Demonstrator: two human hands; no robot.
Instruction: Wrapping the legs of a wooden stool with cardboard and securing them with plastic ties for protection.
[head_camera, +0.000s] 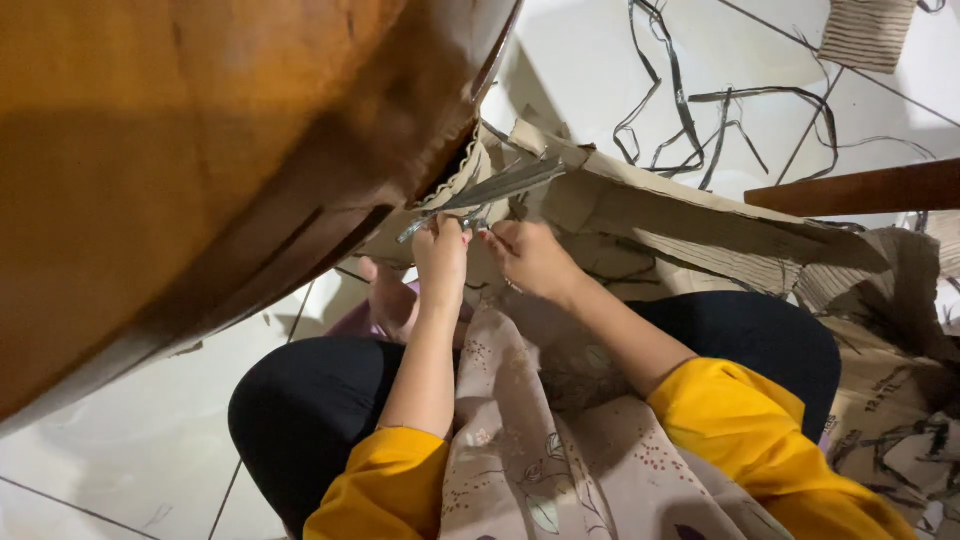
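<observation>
A large brown wooden furniture piece (200, 150), curved and polished, fills the upper left of the view and looms over the person's lap. Under it lies the white tiled floor (130, 450), which runs on to the top of the picture, where loose dark strips (690, 110) lie scattered in loops. To the right, flattened brown cardboard (700, 215) spreads from the wood's edge across the floor beside the person's knee, and a dark wooden bar (860, 188) crosses above it. The person sits with legs in black trousers (310, 410) and a pale floral cloth (530, 440) draped over the lap between yellow sleeves (385, 490).

Both arms reach up to the lower rim of the wood, where a narrow scalloped trim (452, 178) runs along the edge and a bundle of grey flat strips (505, 183) sticks out toward the cardboard. The left hand (442, 255) is raised with its fingers closed in a pinch on the near end of the grey strips, just below the rim. The right hand (530, 258) sits just beside it, almost touching, its fingers curled toward the same spot; whether they actually grip the strips or only rest against them cannot be told. The strips themselves lie between the wood's rim and the cardboard, directly above both hands.
</observation>
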